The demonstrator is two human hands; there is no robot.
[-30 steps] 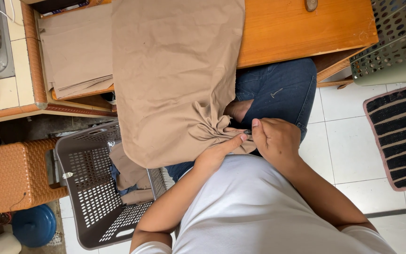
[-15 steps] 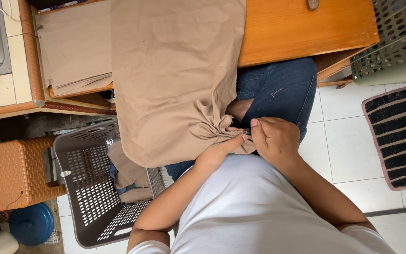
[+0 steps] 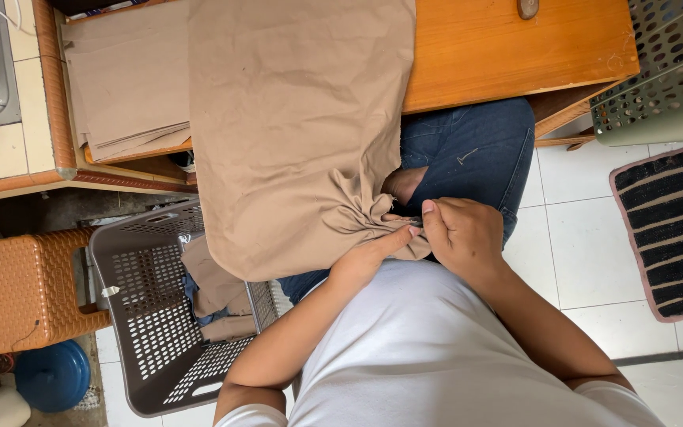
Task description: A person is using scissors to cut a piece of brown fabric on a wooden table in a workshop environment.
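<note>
Pinching the gathered corner of the tan cloth [image 3: 294,134] at centre frame, both hands, left [image 3: 365,261] and right [image 3: 464,237], seem mid-bunching; next likely needs a firm grip while it drapes off the worktop [image 3: 515,47].

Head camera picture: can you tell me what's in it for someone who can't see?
Both hands, left hand and right hand, pinch a bunched corner of a tan cloth draped off a wooden table. A grey laundry basket sits below.

matt tan cloth [image 3: 294,134] lying crinkled and bunching into soft folds, wooden table [image 3: 515,47] showing a smooth, slightly glossy orange finish, grey plastic basket [image 3: 144,332] looking matt and perforated, floor tiles [image 3: 571,237] shining glossy white, striped mat [image 3: 669,225] looking rough
</note>
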